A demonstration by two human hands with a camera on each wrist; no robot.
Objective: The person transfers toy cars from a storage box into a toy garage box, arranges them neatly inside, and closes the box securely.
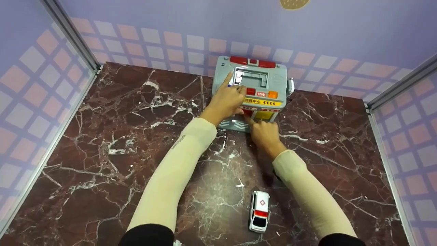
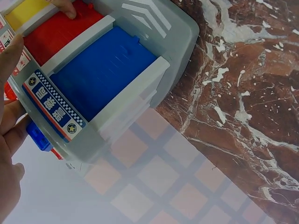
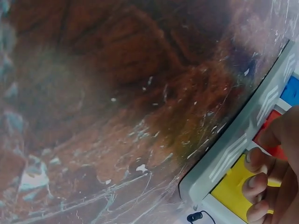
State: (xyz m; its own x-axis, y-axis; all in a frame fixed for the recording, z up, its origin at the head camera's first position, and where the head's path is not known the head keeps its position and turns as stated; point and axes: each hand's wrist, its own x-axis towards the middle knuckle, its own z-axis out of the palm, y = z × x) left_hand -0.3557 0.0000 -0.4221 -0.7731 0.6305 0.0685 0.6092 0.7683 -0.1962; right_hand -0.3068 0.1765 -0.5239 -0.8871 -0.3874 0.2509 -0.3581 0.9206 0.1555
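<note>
A grey toy rescue station (image 1: 269,80) stands against the back wall. My left hand (image 1: 227,99) lies over its roof, index finger stretched along the top and thumb on the front edge, gripping it. In the left wrist view its blue door (image 2: 103,70), red door (image 2: 60,32) and yellow door (image 2: 21,11) show, with my left fingers (image 2: 11,135) at the roof edge. My right hand (image 1: 265,134) is at the ramp, three fingers curled and its index tip on the red door (image 3: 273,151). The curled fingertips (image 3: 257,184) hover over the yellow door (image 3: 231,189).
A white toy ambulance (image 1: 259,211) sits on the marble tabletop (image 1: 112,147) near my right forearm. Checked purple walls with metal corner posts (image 1: 73,37) close in the table on three sides.
</note>
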